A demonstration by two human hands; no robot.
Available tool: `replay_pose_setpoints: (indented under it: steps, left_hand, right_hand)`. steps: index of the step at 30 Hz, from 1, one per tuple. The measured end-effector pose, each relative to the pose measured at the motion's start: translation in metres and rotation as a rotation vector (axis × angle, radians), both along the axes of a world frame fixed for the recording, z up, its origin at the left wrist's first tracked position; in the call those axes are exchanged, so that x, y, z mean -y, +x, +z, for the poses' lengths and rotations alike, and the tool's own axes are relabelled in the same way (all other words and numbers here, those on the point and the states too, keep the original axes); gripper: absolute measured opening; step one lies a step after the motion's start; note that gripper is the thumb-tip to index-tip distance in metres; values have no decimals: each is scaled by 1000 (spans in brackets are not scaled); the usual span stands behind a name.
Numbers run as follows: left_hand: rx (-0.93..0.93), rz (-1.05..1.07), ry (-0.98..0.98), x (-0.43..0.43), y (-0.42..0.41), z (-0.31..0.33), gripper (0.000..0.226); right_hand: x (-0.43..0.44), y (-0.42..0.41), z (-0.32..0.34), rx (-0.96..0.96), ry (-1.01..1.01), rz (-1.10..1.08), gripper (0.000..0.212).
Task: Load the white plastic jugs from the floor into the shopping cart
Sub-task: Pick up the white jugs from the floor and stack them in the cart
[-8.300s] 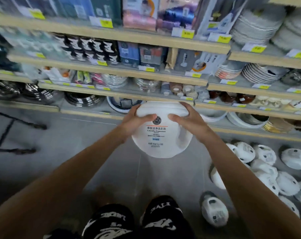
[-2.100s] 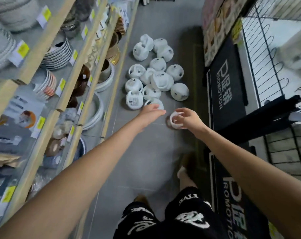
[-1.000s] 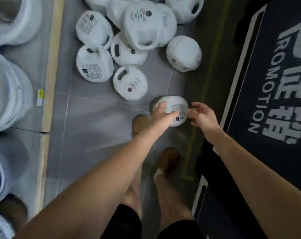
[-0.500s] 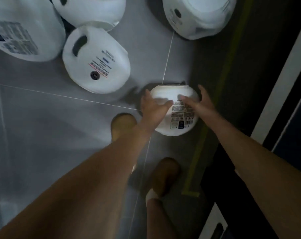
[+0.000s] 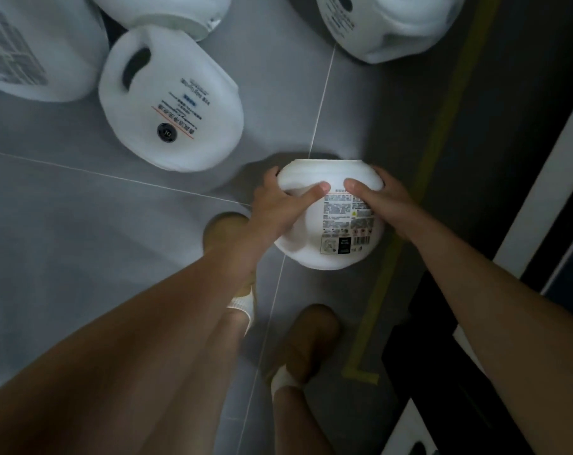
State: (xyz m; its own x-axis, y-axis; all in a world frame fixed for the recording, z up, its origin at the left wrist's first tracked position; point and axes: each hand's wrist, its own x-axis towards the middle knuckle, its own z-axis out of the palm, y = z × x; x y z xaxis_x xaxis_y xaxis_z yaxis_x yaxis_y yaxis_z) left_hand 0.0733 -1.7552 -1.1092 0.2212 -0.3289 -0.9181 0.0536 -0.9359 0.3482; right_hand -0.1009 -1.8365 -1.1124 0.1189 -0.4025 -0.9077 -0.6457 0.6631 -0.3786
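Seen from straight above, a round white jug [image 5: 331, 231] sits between both hands, just ahead of the person's feet. The left hand [image 5: 278, 208] wraps the jug's left side, fingers curled over the far edge and thumb laid across the front. The right hand [image 5: 383, 201] mirrors it on the right side, thumb pointing inward. The two thumbs nearly meet, and both hands grip the jug. Whether it rests on the grey tiled floor [image 5: 81, 241] or is raised just off it cannot be told; a shadow lies behind it.

The jug is smooth, squat and bulbous, with a flat rim at its far end. A label of small print, a barcode and a black square faces up.

Beyond it and apart from it, a handled jug [image 5: 173, 103] lies on its side to the upper left. More jugs [image 5: 386, 24] are cut off by the top edge. Bare floor opens to the left. On the right, a yellow tape line [image 5: 442, 126] runs close by the held jug, with a dark mat [image 5: 524, 93] past it. A tan shoe [image 5: 222, 231] lies just beside the jug, under the left wrist.
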Motion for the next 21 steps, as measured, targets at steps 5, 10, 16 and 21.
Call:
replay_pose_setpoints:
  steps: [5, 10, 16, 21]
  left_hand:
    - [12, -18, -3, -12, 11, 58, 98]
    - [31, -41, -26, -20, 18, 141, 89]
    - [44, 30, -111, -38, 36, 254, 106]
    - [34, 214, -240, -62, 47, 391, 99]
  right_hand:
    - [-12, 10, 66, -14, -26, 24, 53]
    - [-11, 23, 158, -29, -93, 68, 53]
    - [-11, 41, 289, 23, -167, 184, 52]
    - [-21, 65, 414, 101, -253, 304, 59]
